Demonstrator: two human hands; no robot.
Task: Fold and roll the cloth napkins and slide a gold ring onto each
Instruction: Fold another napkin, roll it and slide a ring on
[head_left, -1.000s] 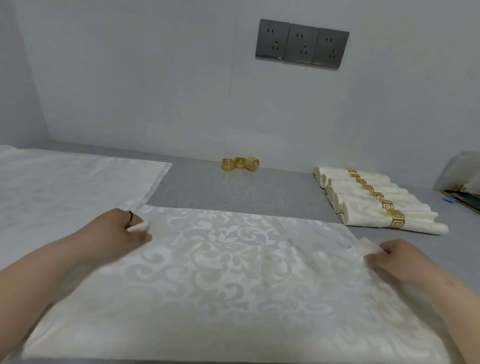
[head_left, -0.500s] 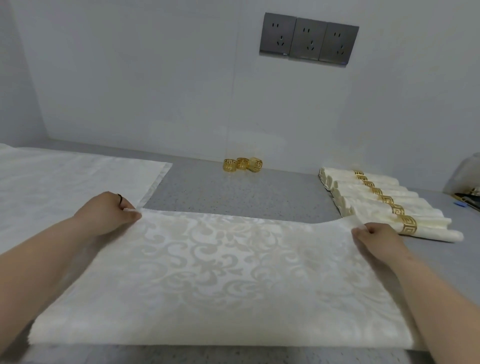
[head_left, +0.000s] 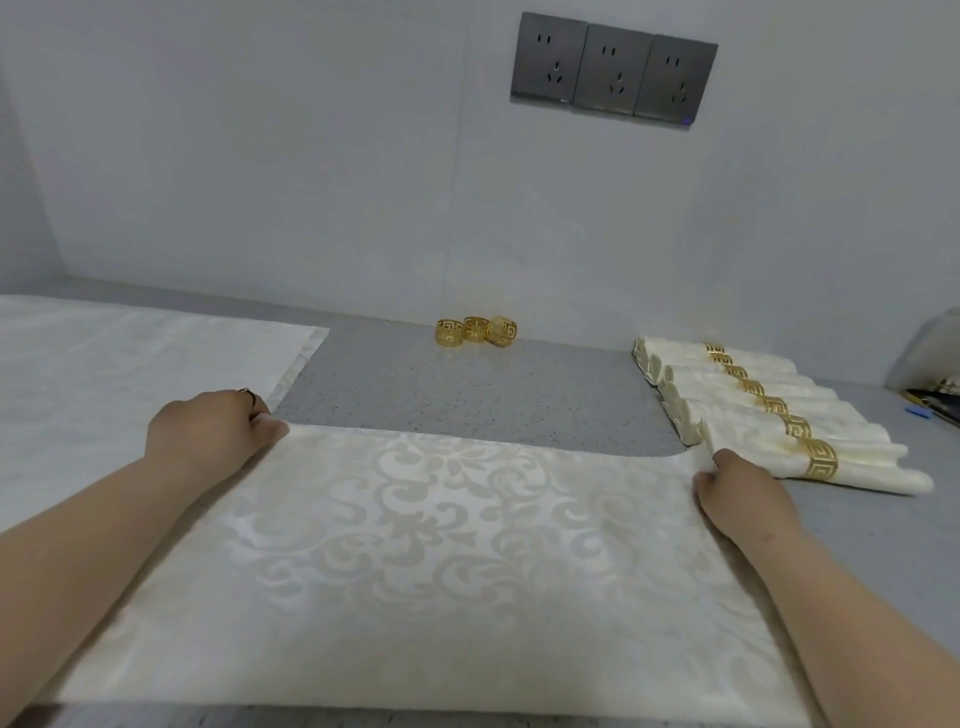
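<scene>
A cream damask napkin (head_left: 431, 540) lies flat on the grey counter in front of me. My left hand (head_left: 210, 428) pinches its far left corner and my right hand (head_left: 740, 491) pinches its far right corner. Three loose gold rings (head_left: 477, 331) stand by the back wall. Several rolled napkins with gold rings (head_left: 769, 410) lie in a row at the right, the nearest one just beyond my right hand.
More cream cloth (head_left: 119, 374) is spread over the counter at the left, partly under my left hand. Dark objects (head_left: 935, 402) sit at the far right edge. Bare grey counter (head_left: 467, 389) lies between the napkin and the rings.
Both hands have carried the napkin's corners away from me, and the cloth now lies flat with its far edge closer to the rings.
</scene>
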